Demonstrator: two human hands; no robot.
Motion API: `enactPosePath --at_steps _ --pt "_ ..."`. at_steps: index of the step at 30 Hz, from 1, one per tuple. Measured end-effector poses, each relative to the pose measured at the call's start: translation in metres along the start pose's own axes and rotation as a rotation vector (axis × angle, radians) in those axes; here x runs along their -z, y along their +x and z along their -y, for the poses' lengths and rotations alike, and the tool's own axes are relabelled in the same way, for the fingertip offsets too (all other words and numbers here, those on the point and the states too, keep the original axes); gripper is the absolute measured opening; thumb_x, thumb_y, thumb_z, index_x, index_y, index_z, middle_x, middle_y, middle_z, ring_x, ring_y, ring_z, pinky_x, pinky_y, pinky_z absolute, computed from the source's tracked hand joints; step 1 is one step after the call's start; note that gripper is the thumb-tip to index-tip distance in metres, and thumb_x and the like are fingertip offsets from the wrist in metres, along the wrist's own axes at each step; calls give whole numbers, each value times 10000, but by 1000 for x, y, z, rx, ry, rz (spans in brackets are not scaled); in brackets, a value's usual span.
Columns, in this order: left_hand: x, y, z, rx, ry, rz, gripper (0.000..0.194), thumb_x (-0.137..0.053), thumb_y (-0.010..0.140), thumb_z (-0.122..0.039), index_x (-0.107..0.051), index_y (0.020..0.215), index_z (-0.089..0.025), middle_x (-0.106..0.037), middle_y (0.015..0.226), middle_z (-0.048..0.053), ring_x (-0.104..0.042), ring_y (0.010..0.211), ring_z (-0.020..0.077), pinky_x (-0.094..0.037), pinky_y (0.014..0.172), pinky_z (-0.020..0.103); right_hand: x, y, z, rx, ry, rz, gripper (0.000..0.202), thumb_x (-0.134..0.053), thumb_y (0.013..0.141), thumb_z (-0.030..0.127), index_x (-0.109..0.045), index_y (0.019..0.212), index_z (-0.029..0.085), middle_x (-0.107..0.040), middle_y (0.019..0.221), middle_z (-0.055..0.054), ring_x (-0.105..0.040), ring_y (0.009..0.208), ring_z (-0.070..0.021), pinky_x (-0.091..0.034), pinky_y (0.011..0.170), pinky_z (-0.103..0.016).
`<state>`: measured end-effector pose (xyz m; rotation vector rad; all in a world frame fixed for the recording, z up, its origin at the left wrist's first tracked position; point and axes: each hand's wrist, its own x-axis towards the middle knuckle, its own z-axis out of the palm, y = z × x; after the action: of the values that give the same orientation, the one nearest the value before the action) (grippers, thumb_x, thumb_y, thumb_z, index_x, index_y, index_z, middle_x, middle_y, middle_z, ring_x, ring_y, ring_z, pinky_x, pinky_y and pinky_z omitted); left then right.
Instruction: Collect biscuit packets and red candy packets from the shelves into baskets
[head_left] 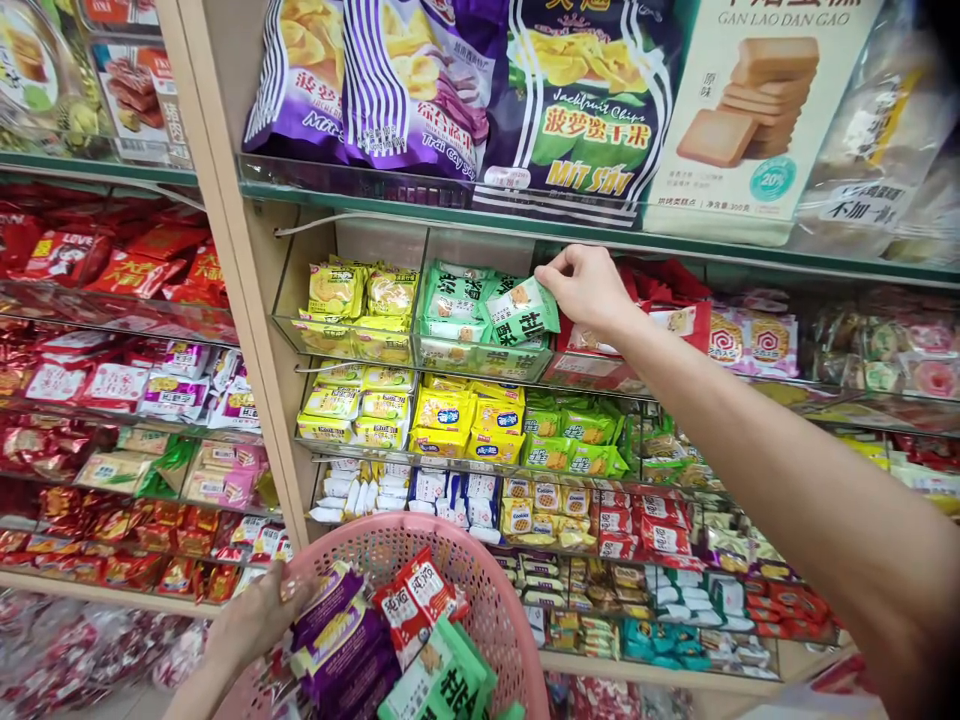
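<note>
My right hand point(589, 290) pinches the corner of a green snack packet point(523, 312) at the front of a clear shelf bin. More green packets point(457, 295) lie beside and behind it in the bin. Lower down, my left hand point(255, 615) is closed over the left rim of a pink perforated plastic basket point(517, 620), its fingertips slightly blurred near the contents. Inside the basket lie purple snack packs point(349, 650), red packets point(420, 605) and green packets point(442, 675).
Yellow packets point(337, 290) fill the bin section left of the green ones; red packets point(679, 320) are partly behind my right arm. A glass shelf point(450, 195) above holds large chip bags point(585, 110) and a biscuit box point(750, 120). A wooden upright point(232, 250) divides the shelving.
</note>
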<state>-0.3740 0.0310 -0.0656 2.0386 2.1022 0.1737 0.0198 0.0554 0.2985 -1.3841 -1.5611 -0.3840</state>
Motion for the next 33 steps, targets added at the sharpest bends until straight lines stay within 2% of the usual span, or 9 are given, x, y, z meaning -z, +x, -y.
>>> enactPosePath --at_steps 6,13,18,21,24,26,28,30,33 --pt "-2 2 1 -11 -16 67 587 -289 770 -526 -444 1142 -100 -670 912 186 -623 923 324 -447 747 388 -9 1 -9 -111 136 -137 160 -533 729 238 -510 587 168 -548 641 -16 -496 653 -148 -404 700 -328" --pt "5 0 -4 6 -14 64 563 -290 762 -571 -479 1066 -137 -668 934 185 -621 929 324 -443 741 384 -9 -4 -16 -202 278 -187 164 -535 740 263 -486 615 170 -525 656 1 -515 682 -142 -422 687 -326" --pt "12 -2 -9 7 65 80 526 -313 769 -499 -449 1109 -121 -642 1021 203 -613 949 322 -437 753 380 4 -25 -9 -202 394 -157 161 -526 784 263 -473 669 163 -515 683 -8 -523 685 -125 -442 664 -326" --pt "19 -8 -18 26 113 103 541 -307 769 -523 -464 1096 -121 -645 1007 204 -612 947 331 -440 741 376 18 -45 -1 -205 521 -154 164 -557 778 252 -469 660 179 -489 645 2 -509 609 -112 -456 610 -320" --pt "26 -12 -27 45 130 118 619 -273 767 -590 -462 1111 -110 -645 994 210 -612 942 336 -445 729 373 31 -63 5 -121 515 -166 185 -605 748 277 -494 616 209 -477 632 0 -508 586 -129 -457 577 -319" --pt "28 -13 -31 36 130 121 677 -264 751 -639 -458 1121 -105 -635 1022 212 -606 950 340 -445 734 377 36 -76 8 -88 487 -107 191 -626 730 325 -518 604 231 -495 649 -2 -513 604 -140 -447 558 -310" --pt "27 -13 -32 38 127 114 708 -259 735 -672 -460 1124 -115 -629 1042 208 -605 947 342 -447 723 377 36 -94 9 -123 515 -21 189 -634 719 351 -533 610 233 -509 654 5 -499 588 -127 -420 516 -280" --pt "25 -13 -32 43 126 110 713 -264 728 -681 -462 1124 -123 -631 1037 204 -607 941 340 -448 708 370 29 -118 11 -219 586 70 183 -638 715 341 -539 634 209 -518 651 12 -477 556 -100 -387 484 -245" --pt "22 -14 -30 34 128 102 686 -279 737 -656 -457 1126 -119 -636 1017 202 -607 940 337 -444 711 365 9 -169 10 -442 690 313 211 -638 707 370 -543 702 181 -557 664 7 -488 543 -90 -377 467 -220"
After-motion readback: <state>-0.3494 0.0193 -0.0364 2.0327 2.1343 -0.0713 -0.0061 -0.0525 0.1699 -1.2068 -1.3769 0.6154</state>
